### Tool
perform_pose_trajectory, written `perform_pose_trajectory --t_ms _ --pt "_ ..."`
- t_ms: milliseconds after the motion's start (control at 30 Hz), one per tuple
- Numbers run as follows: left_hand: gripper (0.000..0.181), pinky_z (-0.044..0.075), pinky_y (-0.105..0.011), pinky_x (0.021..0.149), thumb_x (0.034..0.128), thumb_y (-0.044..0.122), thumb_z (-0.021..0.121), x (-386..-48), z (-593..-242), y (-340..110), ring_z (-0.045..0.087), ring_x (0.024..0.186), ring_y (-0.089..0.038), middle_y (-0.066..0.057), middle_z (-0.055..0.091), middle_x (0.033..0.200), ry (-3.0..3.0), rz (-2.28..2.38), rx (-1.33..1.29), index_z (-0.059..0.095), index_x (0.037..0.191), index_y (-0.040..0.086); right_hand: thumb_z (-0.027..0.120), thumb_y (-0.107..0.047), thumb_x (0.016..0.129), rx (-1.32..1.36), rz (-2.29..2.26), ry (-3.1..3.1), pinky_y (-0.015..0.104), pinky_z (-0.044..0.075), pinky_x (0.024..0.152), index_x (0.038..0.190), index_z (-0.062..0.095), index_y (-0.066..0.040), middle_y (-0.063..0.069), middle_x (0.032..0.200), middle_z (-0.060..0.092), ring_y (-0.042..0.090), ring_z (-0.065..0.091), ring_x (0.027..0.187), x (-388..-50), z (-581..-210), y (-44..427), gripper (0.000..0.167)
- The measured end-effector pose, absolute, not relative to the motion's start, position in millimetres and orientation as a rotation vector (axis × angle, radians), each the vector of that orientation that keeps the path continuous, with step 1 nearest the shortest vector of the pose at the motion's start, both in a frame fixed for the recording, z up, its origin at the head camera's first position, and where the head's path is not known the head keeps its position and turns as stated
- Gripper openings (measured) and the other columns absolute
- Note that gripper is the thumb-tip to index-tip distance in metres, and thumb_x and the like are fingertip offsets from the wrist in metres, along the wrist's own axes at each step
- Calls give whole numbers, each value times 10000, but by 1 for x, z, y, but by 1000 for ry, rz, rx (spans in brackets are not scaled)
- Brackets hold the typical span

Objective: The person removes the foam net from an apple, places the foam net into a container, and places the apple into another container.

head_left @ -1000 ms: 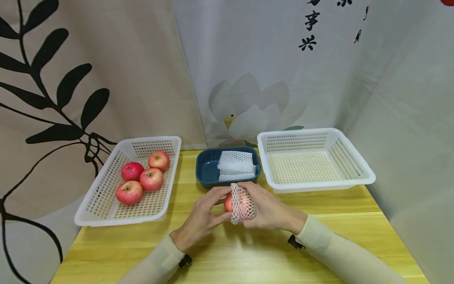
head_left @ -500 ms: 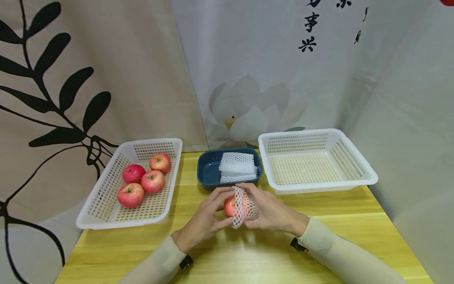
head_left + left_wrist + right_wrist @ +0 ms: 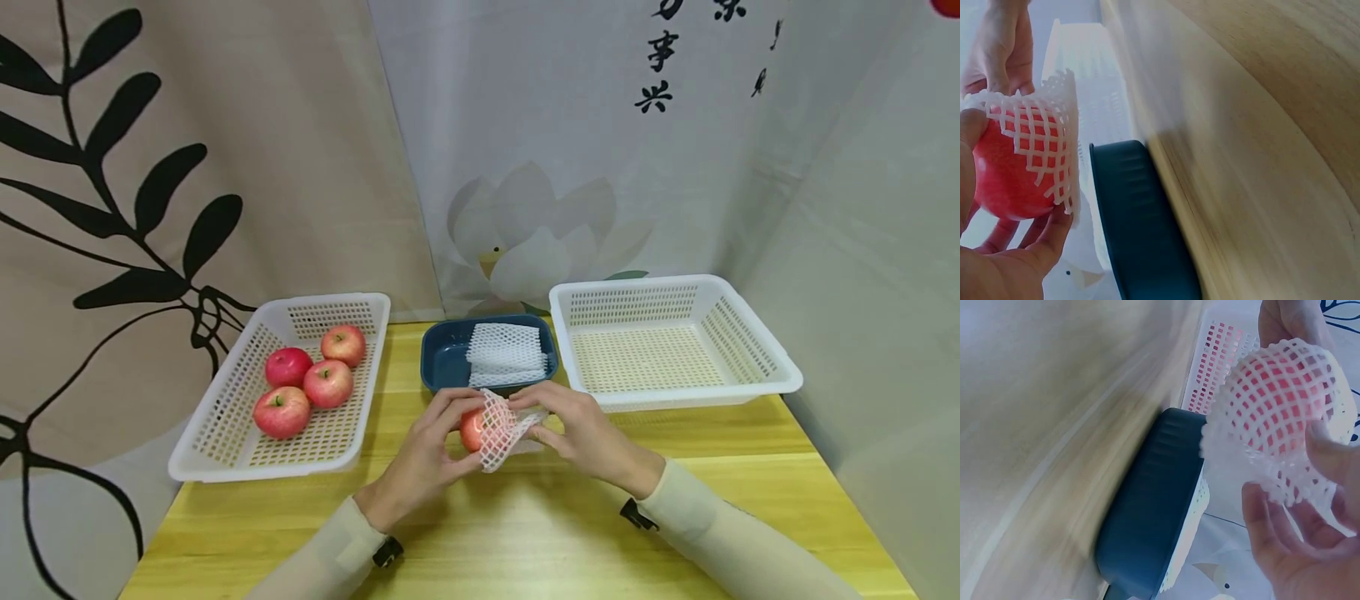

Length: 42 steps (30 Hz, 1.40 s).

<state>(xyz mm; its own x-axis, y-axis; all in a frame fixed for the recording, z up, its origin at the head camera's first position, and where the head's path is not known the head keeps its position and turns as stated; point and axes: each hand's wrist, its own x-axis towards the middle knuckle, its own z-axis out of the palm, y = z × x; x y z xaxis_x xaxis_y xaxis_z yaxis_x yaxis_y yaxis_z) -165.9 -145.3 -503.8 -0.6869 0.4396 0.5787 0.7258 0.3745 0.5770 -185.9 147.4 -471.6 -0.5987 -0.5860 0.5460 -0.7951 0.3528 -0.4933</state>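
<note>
A red apple (image 3: 472, 430) sits partly inside a white foam net sleeve (image 3: 498, 433) above the table, in front of the dark blue tray. My left hand (image 3: 431, 446) grips the apple from the left, thumb and fingers around it and touching the sleeve's edge. At the sleeve's loose right end, my right hand (image 3: 588, 429) pinches the netting between thumb and fingers. In the left wrist view, the apple's bare side (image 3: 1007, 175) shows below the mesh. The right wrist view shows the netting (image 3: 1272, 406) spread over the apple, its near end hanging loose.
Several apples (image 3: 327, 383) lie in a white perforated basket (image 3: 183, 450) on the left. Behind the hands, the dark blue tray (image 3: 442, 358) holds more folded foam nets (image 3: 507, 354). Another white basket (image 3: 675, 396) stands at the right on the wooden table (image 3: 525, 542). A printed curtain hangs behind.
My right hand has shifted from cupping the covered apple to pinching the sleeve's right end, which now stretches out to the right. The left hand still holds the apple.
</note>
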Motion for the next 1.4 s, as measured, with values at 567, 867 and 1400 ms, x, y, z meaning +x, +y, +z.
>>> perform_pose_trajectory --t_ms 567,867,1400 --pt "695 695 -369 1082 905 76 985 -161 -494 -142 730 1366 -263 -102 648 1550 -2421 -1103 -877 681 1529 115 977 -38 932 1293 1077 -2399 364 719 978 1460 697 -7 114 1397 808 234 828 1162 -184 -462 142 598" --pt "712 680 -439 1131 952 178 994 -159 -491 -139 694 1458 -302 -120 642 1610 -2427 -1058 -874 648 1569 99 882 25 993 1267 983 -2377 301 722 905 1382 766 -10 121 1330 861 230 872 1126 -183 -452 137 408" --pt "722 706 -410 1074 1009 282 955 -159 -489 -145 713 1365 -261 -99 596 1597 -2536 -1059 -782 618 1633 144 813 75 1032 1136 804 -2492 271 601 720 1231 847 -57 78 1127 877 112 693 822 -197 -436 150 241"
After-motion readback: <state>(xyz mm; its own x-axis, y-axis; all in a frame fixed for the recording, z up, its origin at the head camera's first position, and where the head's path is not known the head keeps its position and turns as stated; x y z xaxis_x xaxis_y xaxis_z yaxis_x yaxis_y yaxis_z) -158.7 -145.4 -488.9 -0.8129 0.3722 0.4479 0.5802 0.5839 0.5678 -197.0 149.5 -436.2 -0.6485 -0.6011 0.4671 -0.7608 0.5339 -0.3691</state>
